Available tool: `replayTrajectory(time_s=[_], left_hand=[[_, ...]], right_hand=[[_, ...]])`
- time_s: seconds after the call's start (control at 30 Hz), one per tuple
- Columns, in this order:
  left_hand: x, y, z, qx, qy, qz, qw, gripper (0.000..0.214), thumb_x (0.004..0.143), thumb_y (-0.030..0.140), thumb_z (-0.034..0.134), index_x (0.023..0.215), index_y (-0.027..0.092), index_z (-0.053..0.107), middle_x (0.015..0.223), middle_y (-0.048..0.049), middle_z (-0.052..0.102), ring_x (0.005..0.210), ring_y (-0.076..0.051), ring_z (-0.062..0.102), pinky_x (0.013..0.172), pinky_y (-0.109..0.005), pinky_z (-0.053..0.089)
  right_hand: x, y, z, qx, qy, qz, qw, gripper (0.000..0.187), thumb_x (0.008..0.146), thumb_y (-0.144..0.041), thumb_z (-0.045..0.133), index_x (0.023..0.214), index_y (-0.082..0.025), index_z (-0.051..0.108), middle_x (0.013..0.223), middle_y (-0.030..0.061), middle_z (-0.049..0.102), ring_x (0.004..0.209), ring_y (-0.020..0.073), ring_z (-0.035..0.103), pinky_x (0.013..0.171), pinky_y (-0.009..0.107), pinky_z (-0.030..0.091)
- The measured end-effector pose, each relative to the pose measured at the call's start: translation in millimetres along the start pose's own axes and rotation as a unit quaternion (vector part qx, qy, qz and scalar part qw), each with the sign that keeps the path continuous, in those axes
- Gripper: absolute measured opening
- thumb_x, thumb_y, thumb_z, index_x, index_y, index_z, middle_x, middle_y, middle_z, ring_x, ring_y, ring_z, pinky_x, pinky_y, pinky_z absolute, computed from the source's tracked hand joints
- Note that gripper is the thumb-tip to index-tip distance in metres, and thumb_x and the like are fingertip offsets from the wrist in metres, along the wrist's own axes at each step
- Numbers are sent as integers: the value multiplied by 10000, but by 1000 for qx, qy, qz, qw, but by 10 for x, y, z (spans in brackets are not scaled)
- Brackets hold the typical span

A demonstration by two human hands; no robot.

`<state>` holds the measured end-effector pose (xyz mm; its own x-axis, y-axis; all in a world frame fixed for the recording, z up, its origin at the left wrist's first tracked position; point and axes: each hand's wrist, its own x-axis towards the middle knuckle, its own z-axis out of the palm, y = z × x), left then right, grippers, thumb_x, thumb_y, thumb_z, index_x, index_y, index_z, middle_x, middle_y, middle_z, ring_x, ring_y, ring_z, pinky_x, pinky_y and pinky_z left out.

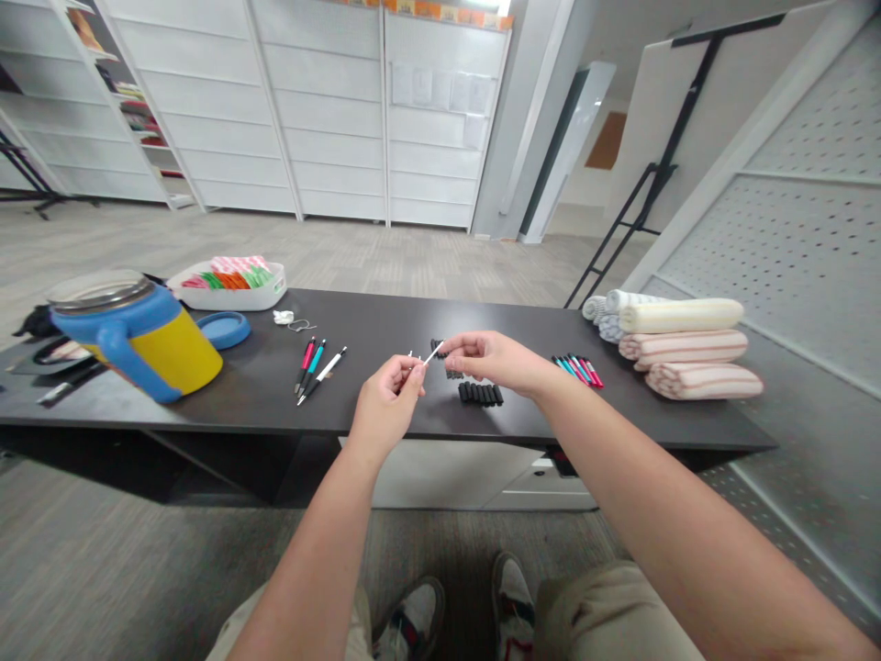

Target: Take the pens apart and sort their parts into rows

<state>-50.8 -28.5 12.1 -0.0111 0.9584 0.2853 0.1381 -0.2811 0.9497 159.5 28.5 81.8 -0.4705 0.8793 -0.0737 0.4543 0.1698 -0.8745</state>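
Observation:
Pinched between the thumb and fingers of my left hand [391, 397] is a thin white pen refill [432, 353], tilted up to the right. My right hand [490, 360] is at the upper tip of the refill, its fingers curled in a pinch; what they hold, if anything, is too small to make out. Under the hands, short black pen parts [481, 395] lie in a row on the dark table. Further small parts [454, 374] behind them are partly covered by my right hand. Coloured pen barrels [578, 370] are lined up to the right.
Left of my hands lie assembled pens [320, 367]. Beyond them stand a blue and yellow mug [169, 344], a blue lid [224, 330] and a white basket [272, 292] of wrapped items. Rolled towels [695, 346] are stacked on the right end of the table [262, 408].

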Motion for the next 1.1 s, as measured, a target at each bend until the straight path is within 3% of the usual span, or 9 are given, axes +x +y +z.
replayTrajectory(time_s=[0.1,0.3,0.4,0.5,0.57,0.63,0.77,0.87,1.1], left_hand=[[-7,10,18,-2,-20,3,1000,288,976,486,626,1029,211,696,742,9,665,560,-114,546,546,-222,403],[20,54,-94,-9,-26,-11,1000,316,957,504,653,1017,197,700,715,12,646,521,-99,502,506,-215,379],[79,14,-227,-33,29,-35,998,339,917,523,695,1005,195,705,704,16,637,488,-90,476,465,-208,352],[131,-36,-326,-67,96,-54,992,323,893,499,721,1001,195,698,707,28,623,461,-72,445,431,-196,323],[148,-51,-344,-101,123,-69,985,309,886,475,726,1000,190,687,699,35,609,444,-61,424,411,-189,296],[152,-54,-331,-138,132,-82,978,321,871,465,740,1010,183,676,683,42,595,435,-56,415,400,-184,279],[148,-70,-291,-191,138,-85,968,397,839,466,782,1064,165,656,695,39,607,458,-55,441,415,-178,312],[151,-92,-298,-214,152,-92,960,402,835,423,787,1095,148,651,739,23,640,498,-56,475,454,-179,360],[147,-34,-334,-237,154,-146,948,304,883,343,718,1113,163,633,854,-48,756,557,-76,562,545,-193,441]], right_hand=[[-18,6,117,133,-27,-57,989,426,835,-484,797,1109,-162,741,934,45,762,663,92,571,581,207,423],[67,-49,172,198,69,-83,974,403,798,-532,820,928,-158,743,887,47,770,574,73,484,557,228,400],[38,-67,105,142,182,-110,967,378,887,-531,735,994,-168,742,936,61,784,621,100,543,595,244,434],[-38,-56,123,-72,228,-124,963,277,985,-441,652,1054,-196,761,944,51,791,756,144,648,702,262,469],[-79,-22,214,-259,187,-152,935,210,1027,-347,617,1069,-211,772,977,57,791,866,171,676,801,277,468],[-95,26,344,-408,114,-192,885,218,1061,-281,564,1086,-202,765,1023,88,781,952,199,670,854,293,454],[-73,96,573,-552,26,-210,807,201,1052,-188,537,1039,-170,736,972,111,750,942,229,646,795,302,445],[-49,101,648,-573,6,-191,797,151,1024,-157,568,1010,-162,718,980,118,741,934,229,640,774,293,445],[23,163,722,-542,-3,-170,823,188,1043,-164,543,1088,-181,725,1064,115,745,997,216,662,851,285,474]])
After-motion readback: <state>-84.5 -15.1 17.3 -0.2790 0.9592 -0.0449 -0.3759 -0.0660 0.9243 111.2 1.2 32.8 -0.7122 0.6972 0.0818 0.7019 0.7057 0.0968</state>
